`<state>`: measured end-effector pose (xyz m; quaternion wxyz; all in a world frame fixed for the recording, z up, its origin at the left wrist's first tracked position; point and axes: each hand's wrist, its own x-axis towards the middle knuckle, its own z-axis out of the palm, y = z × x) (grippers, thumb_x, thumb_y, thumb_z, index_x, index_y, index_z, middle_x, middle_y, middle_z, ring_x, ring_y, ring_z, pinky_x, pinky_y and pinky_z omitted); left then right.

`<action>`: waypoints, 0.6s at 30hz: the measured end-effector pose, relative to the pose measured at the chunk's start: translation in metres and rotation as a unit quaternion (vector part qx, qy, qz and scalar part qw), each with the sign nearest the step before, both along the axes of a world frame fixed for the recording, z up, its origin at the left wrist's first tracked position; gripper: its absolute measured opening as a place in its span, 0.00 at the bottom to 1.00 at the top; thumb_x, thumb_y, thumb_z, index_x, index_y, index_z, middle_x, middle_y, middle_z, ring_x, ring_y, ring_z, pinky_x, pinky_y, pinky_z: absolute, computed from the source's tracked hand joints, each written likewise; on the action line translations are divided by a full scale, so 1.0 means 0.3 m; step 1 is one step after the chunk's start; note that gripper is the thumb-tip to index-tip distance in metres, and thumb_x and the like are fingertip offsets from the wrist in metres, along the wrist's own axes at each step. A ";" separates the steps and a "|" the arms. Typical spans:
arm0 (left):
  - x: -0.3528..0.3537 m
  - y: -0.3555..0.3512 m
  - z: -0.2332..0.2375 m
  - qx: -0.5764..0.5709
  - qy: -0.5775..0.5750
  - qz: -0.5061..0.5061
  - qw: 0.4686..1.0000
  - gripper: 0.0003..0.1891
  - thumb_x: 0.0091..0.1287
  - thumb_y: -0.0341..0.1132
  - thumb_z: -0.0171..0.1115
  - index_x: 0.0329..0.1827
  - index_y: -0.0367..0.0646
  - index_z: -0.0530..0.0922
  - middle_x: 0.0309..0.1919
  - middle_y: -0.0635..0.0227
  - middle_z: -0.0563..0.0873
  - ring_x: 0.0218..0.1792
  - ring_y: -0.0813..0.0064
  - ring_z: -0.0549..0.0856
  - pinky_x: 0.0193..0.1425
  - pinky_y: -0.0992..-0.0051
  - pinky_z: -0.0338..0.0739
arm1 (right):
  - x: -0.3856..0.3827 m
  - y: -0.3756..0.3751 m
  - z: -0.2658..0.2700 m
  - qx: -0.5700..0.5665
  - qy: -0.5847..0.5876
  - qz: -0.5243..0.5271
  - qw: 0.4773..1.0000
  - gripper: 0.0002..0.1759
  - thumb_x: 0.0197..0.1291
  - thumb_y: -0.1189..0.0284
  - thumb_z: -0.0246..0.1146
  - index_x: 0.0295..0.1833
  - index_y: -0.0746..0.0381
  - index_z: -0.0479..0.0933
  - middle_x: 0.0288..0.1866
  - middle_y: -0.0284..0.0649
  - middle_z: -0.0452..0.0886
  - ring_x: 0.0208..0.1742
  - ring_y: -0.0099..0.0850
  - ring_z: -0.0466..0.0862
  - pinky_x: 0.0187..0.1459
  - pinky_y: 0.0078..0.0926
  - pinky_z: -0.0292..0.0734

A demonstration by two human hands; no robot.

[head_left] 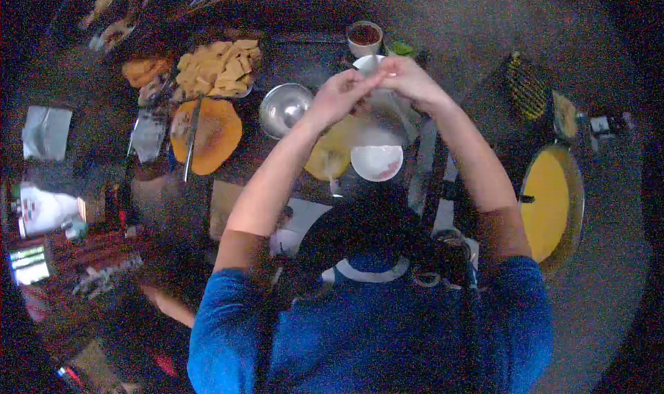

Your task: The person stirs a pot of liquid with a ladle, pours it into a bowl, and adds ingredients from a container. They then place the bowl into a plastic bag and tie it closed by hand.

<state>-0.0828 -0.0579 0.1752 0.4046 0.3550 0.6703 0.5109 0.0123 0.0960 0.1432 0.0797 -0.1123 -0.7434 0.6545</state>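
Both hands meet above the middle of the worktop, fingertips together. My left hand (340, 98) comes in from the left with fingers closed in a pinch. My right hand (409, 83) meets it from the right, also pinched. Whatever lies between the fingertips is too small and blurred to tell. Behind them is a white bowl (366, 61), partly hidden. Below the hands are a white bowl (375, 160) with a little reddish content and a yellow round item (319, 160). A shiny metal bowl (285, 109) stands left of my left hand.
At the back left is a heap of tan pieces (218, 68), with an orange board (220, 135) and a long utensil (194, 135) in front. A cup of dark red content (364, 37) stands at the back. To the right lies a large yellow round pan (546, 204). Another person's arm (169, 306) shows lower left.
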 end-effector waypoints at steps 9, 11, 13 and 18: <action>-0.178 0.152 -0.162 0.038 -0.107 -0.142 0.983 0.04 0.53 0.30 0.60 0.25 0.45 0.72 0.22 0.75 0.76 0.23 0.84 0.74 0.27 0.85 0.69 | 0.037 -0.027 -0.110 -0.152 -0.028 -0.165 0.974 0.10 0.45 0.77 0.61 0.36 0.61 0.74 0.31 0.28 0.77 0.32 0.18 0.75 0.34 0.15 0.69; -0.237 0.189 -0.256 0.110 0.037 -0.129 0.985 0.08 0.49 0.24 0.58 0.25 0.46 0.68 0.21 0.76 0.72 0.26 0.84 0.73 0.27 0.83 0.68 | 0.130 0.069 -0.129 -0.219 -0.012 -0.273 0.937 0.05 0.45 0.77 0.60 0.28 0.58 0.71 0.26 0.27 0.74 0.29 0.18 0.72 0.33 0.16 0.68; -0.252 0.195 -0.279 0.193 0.275 -0.160 0.928 0.07 0.47 0.23 0.57 0.25 0.45 0.68 0.23 0.73 0.72 0.25 0.81 0.74 0.29 0.82 0.69 | 0.215 0.154 -0.309 -0.116 -0.024 -0.338 0.934 0.07 0.44 0.75 0.62 0.26 0.57 0.69 0.25 0.27 0.72 0.28 0.19 0.71 0.32 0.16 0.67; -0.212 0.168 -0.248 0.046 0.496 -0.161 0.852 0.10 0.47 0.24 0.53 0.34 0.42 0.74 0.34 0.65 0.74 0.30 0.65 0.78 0.33 0.72 0.73 | 0.264 0.048 -0.464 -0.094 -0.074 -0.334 0.935 0.12 0.44 0.66 0.66 0.29 0.55 0.68 0.26 0.28 0.71 0.30 0.20 0.71 0.32 0.18 0.67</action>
